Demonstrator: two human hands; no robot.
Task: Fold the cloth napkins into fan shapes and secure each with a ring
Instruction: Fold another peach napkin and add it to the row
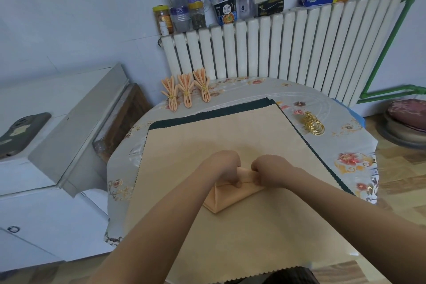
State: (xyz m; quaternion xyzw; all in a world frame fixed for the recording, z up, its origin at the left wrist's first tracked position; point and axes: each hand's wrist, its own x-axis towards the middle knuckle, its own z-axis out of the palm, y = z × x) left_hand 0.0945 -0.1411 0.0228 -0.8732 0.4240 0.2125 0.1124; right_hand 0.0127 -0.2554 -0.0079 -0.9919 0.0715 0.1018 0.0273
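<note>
Peach napkin (232, 193) lay near the table's front edge, mid-pleat. Left hand (224, 166) and right hand (268, 169) both pinched the folded stack, fingers curled over it. Rings (314, 126) sat by the right edge, three finished fans (185, 91) at the far-left edge. Risk: pleats could spring loose if either pinch slackened, since no ring was on.

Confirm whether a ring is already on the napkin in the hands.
No, the napkin bears no ring; the loose rings lie apart on the table's right.

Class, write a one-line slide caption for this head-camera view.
Both hands pleat a peach napkin; three ringed fans wait beyond.
</note>
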